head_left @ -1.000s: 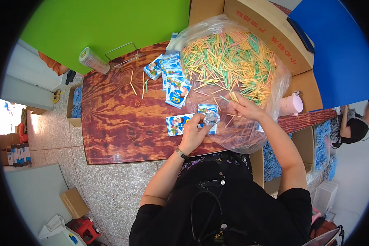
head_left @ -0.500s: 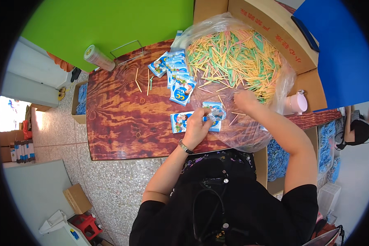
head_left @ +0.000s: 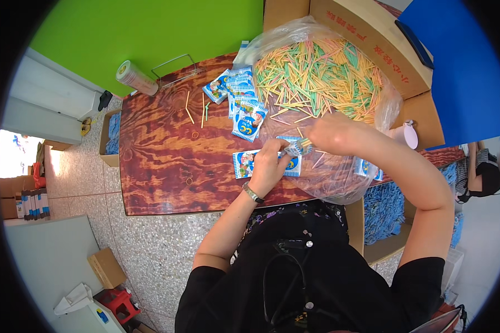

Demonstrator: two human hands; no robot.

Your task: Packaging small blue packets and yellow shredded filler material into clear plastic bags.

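My left hand (head_left: 268,166) pinches a small blue-and-white packet (head_left: 294,149) near the table's front edge. At the packet's end, my right hand (head_left: 334,135) grips a few yellowish thin sticks, their tips at the packet's mouth; how far in they reach cannot be made out. Beneath and beside the left hand lie more flat printed packets (head_left: 243,165). Behind the hands spreads a large heap of yellow, green and pink thin sticks (head_left: 316,77) on a clear plastic bag (head_left: 344,186). Several printed packets (head_left: 249,119) are piled left of the heap.
A cardboard box (head_left: 422,114) surrounds the heap's far right, beside a pink cup (head_left: 406,136). On the wooden table (head_left: 155,166) lie a few loose sticks and rubber bands; a stack of cups (head_left: 136,79) stands far left. A box of blue packets (head_left: 383,216) sits below the table's right side.
My right hand has moved from the heap's edge toward the packet, bringing a few sticks to its mouth. My left hand stays in nearly the same place with the packet.
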